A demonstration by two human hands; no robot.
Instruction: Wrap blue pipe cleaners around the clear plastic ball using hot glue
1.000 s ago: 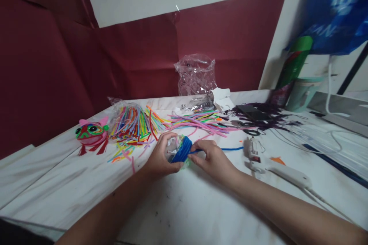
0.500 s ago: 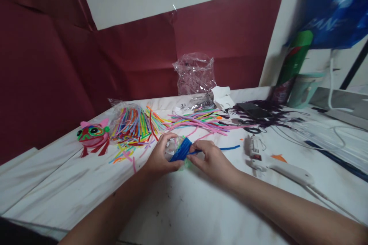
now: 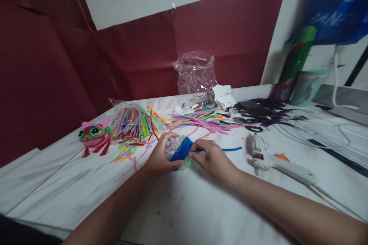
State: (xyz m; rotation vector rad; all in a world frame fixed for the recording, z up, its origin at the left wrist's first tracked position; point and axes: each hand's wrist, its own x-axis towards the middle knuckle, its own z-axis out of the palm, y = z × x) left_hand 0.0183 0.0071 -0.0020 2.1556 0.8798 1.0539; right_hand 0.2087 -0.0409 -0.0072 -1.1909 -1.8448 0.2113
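My left hand (image 3: 163, 155) is wrapped round a clear plastic bottle piece (image 3: 171, 145), which has blue pipe cleaner (image 3: 183, 149) wound in rows about its middle and some green at its edge. Thumb and fingers of my right hand (image 3: 207, 157) pinch a blue pipe cleaner strand (image 3: 232, 149) close against the winding. The strand's free end sticks out to the right past my knuckles. Most of the bottle piece's underside is hidden by my hands.
A pink pig-like figure (image 3: 94, 136) stands at left, beside a bag of colourful pipe cleaners (image 3: 133, 124). Loose pipe cleaners (image 3: 198, 120) lie behind my hands. At right are a white glue gun (image 3: 290, 170) with its cord, black-handled scissors (image 3: 254, 128), a phone (image 3: 255, 109) and a green cup (image 3: 309, 86).
The view has shifted slightly. Both hands keep nearly the same hold, and the right fingers still pinch the blue strand beside the winding.
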